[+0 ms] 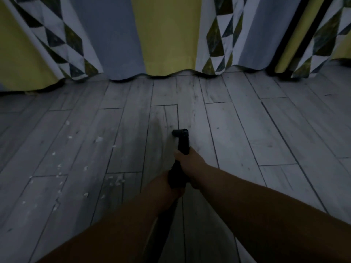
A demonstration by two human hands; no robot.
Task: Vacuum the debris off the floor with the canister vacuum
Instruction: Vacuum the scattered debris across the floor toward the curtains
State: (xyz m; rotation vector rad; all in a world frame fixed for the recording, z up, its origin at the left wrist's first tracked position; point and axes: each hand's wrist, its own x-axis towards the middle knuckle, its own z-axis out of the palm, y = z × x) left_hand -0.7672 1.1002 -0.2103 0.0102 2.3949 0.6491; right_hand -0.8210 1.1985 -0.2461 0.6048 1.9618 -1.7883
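Right hand and left hand both grip the black wand, probably stiff and light, with debris lying left of it.

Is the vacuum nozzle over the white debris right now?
No, the nozzle is over bare floor, with the white debris scattered off to its left.

Black wand sticks out just past the fingers of the right hand and ends in a short elbow nozzle pointing left, down near the grey plank floor. Ribbed hose sits inside the left hand fingers. Debris is small white scraps, scattered well left of both sets of fingers.
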